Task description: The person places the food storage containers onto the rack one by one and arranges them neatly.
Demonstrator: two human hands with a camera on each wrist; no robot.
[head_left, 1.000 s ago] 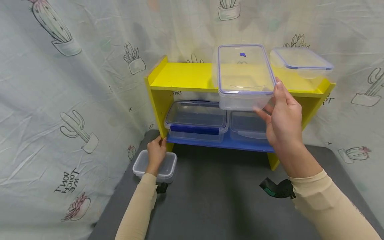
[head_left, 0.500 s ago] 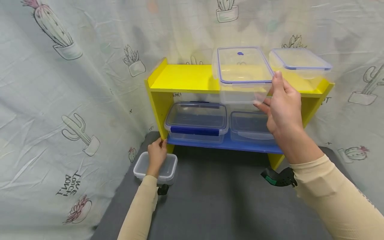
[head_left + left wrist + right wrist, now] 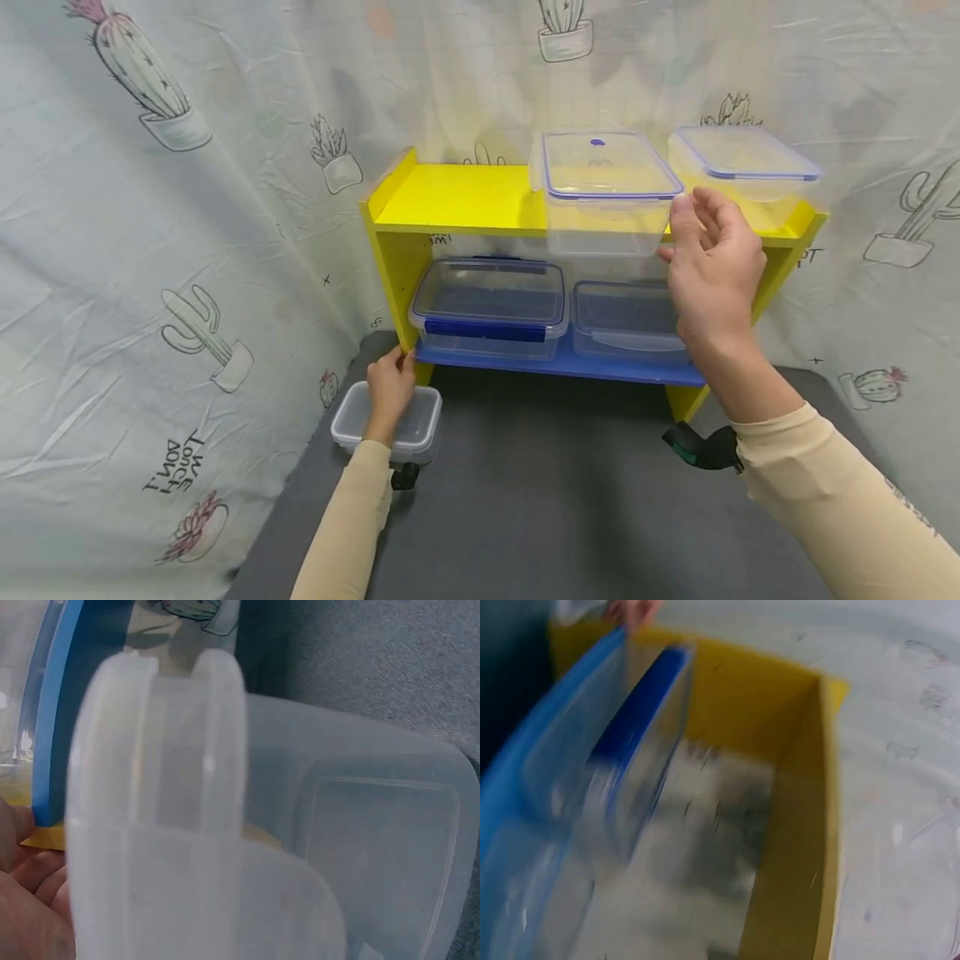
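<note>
A clear food container with a blue-edged lid (image 3: 611, 167) stands on the yellow top of the shelf unit (image 3: 465, 192). Its front wall overlaps the top's front edge in the head view. My right hand (image 3: 712, 267) is at its right front corner, thumb tip right by the lid's edge, the other fingers loosely bent with nothing in them. Low on the left, my left hand (image 3: 390, 387) pinches the shelf unit's corner, where the blue lower board (image 3: 56, 727) meets the yellow side; in the left wrist view its fingers (image 3: 45, 874) partly hide behind a container.
Another clear container (image 3: 750, 158) sits at the right end of the top. Two more, one with a dark blue clip (image 3: 487, 329) and a plainer one (image 3: 630, 321), fill the lower board. A white-lidded container (image 3: 420, 417) lies on the grey table beneath my left wrist.
The container on the top has gone from tilted toward me to level and slightly farther back. My right fingers have come off it. My left hand keeps its place.
</note>
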